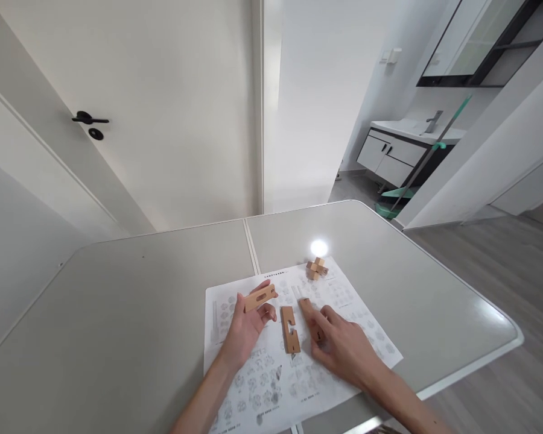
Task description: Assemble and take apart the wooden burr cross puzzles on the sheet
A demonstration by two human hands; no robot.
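My left hand [250, 322] is closed around a flat wooden puzzle piece [260, 298] with an oval slot and a number at its end, held above the printed sheet. Between my hands a notched wooden piece [290, 330] lies flat on the paper. My right hand [341, 343] has its fingers on another wooden puzzle piece [306, 310] that rests on the sheet; part of that piece is hidden under the fingers. Farther back, an assembled wooden burr puzzle [317, 269] sits near the paper's top right corner.
A large printed sheet [262, 377] with small diagrams lies on the grey table [131, 325]. The table's rounded right edge [518, 334] is beyond my right arm. Behind the table are a door with a black handle [90, 118] and a washbasin cabinet [389, 150].
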